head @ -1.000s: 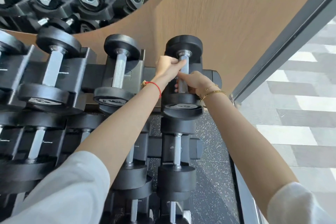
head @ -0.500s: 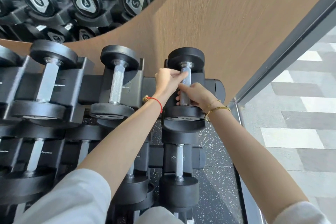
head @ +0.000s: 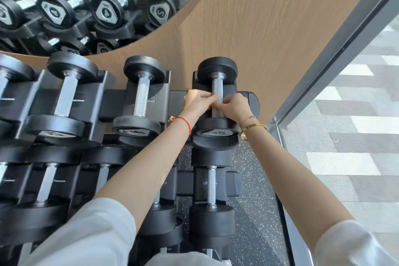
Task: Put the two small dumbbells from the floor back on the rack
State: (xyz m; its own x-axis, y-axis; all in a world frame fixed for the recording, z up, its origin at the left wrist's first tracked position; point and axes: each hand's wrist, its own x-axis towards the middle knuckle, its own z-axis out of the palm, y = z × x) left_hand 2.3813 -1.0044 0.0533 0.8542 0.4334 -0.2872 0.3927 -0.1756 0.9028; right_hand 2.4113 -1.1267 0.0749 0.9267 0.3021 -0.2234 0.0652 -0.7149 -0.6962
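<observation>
A small black dumbbell (head: 217,71) with a steel handle lies in the rightmost cradle of the rack's (head: 251,101) top row. My left hand (head: 197,101) touches the handle from the left. From the right, my right hand (head: 236,107) pinches the same handle. Both hands have their fingers on the bar. A second small dumbbell (head: 141,97) rests in the cradle just to the left, untouched.
Bigger dumbbells (head: 64,95) fill the top row further left, and more sit on the lower rows (head: 211,216). A wood-panelled wall (head: 269,28) with a mirror (head: 86,6) rises behind the rack. A metal window frame (head: 336,54) borders the right; speckled rubber floor (head: 254,218) lies below.
The view has shifted slightly. The dumbbell stays in the rightmost cradle, and both hands have slid a little along its handle, their fingers looser on it.
</observation>
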